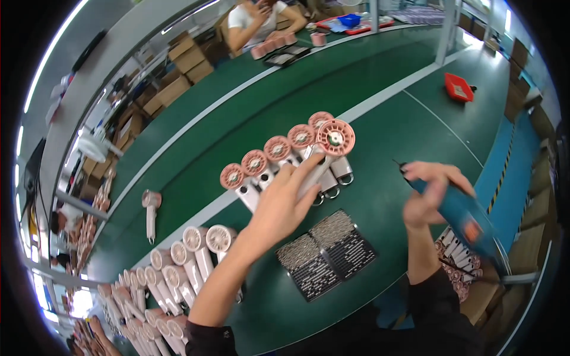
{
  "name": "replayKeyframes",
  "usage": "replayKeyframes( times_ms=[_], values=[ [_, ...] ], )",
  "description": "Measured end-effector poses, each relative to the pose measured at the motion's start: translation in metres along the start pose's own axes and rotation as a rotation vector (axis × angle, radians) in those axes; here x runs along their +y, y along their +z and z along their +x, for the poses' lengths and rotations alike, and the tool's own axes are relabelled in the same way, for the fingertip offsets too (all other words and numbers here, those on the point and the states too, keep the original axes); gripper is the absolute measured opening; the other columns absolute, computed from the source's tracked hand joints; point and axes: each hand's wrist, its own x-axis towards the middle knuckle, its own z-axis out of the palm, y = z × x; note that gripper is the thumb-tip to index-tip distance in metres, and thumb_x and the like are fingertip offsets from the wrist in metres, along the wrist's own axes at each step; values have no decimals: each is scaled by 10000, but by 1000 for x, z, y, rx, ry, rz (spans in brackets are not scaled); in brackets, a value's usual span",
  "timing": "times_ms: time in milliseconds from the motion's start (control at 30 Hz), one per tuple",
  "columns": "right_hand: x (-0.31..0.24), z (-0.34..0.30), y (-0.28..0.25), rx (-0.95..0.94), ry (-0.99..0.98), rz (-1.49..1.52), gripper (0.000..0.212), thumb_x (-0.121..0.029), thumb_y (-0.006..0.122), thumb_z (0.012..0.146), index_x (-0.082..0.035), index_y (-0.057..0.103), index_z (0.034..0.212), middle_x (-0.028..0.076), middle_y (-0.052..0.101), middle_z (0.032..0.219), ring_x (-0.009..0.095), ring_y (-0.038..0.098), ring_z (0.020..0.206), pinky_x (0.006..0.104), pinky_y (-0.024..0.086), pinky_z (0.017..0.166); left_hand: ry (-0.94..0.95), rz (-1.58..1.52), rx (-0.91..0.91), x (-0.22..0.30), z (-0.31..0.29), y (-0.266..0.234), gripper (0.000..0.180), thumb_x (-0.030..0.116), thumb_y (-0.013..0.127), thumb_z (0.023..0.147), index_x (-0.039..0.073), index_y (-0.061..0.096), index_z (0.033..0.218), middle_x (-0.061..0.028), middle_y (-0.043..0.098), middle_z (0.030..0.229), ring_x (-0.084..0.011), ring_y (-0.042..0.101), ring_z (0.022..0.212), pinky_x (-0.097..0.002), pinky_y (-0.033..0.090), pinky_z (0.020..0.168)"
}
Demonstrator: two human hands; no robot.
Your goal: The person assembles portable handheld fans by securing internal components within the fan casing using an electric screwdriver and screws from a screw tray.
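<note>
My left hand (278,204) is closed around the white handle of a pink-headed handheld fan (336,137), its open round head facing up. That fan lies over the right end of a row of similar handheld fans (277,148) on the green work surface. Off to the right, my right hand (436,184), a little blurred, grips a teal electric screwdriver (472,216). Its thin bit points left toward the fans and touches nothing. Between my forearms sits a black screw tray (326,255) with many small screws in its rows.
Many finished-looking fans (178,267) crowd the lower left. A single fan (151,213) lies on the green belt (196,148). A red bin (458,88) stands at the far right. More fan parts (460,255) fill a box at lower right. A person (255,24) sits across.
</note>
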Motion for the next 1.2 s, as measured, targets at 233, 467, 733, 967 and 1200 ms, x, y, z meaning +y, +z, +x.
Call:
replayKeyframes(
  times_ms=[233, 467, 733, 967, 1200],
  values=[
    [41, -24, -11, -63, 206, -19, 330, 64, 576, 856, -14, 346, 1080, 125, 545, 837, 158, 563, 613, 298, 506, 596, -58, -514, 118, -14, 110, 137, 487, 150, 555, 864, 126, 465, 1342, -318, 515, 1043, -431, 522, 1041, -414, 403, 958],
    [36, -22, -18, -98, 240, -43, 333, 59, 562, 845, -14, 332, 1074, 135, 523, 838, 176, 552, 625, 314, 520, 582, -468, -494, 171, 17, 136, 170, 583, 193, 565, 888, 62, 333, 1407, -382, 328, 1238, -488, 360, 1160, -473, 311, 1028],
    [32, -23, -8, -16, 323, 45, 235, 33, 513, 892, 15, 370, 1077, 129, 523, 854, 177, 566, 603, 327, 527, 583, -394, -471, 307, 20, 116, 158, 629, 256, 619, 855, -100, 377, 1314, -328, 387, 1319, -433, 380, 1263, -419, 322, 1075],
    [25, -20, -19, -50, 318, -188, 200, -88, 529, 941, 16, 395, 1047, 56, 537, 634, 146, 533, 584, 319, 482, 656, -37, -389, 496, -3, 43, 55, 491, 155, 591, 886, -46, 380, 1282, -260, 422, 1275, -399, 418, 1237, -423, 341, 1047],
    [0, -25, -4, 5, 455, 95, 157, -92, 477, 918, 15, 389, 993, 100, 440, 737, 191, 496, 540, 380, 505, 560, -413, 145, 854, -195, -60, -89, 371, 166, 610, 842, -37, 517, 1139, -210, 571, 1070, -338, 567, 1004, -407, 446, 904]
  ],
)
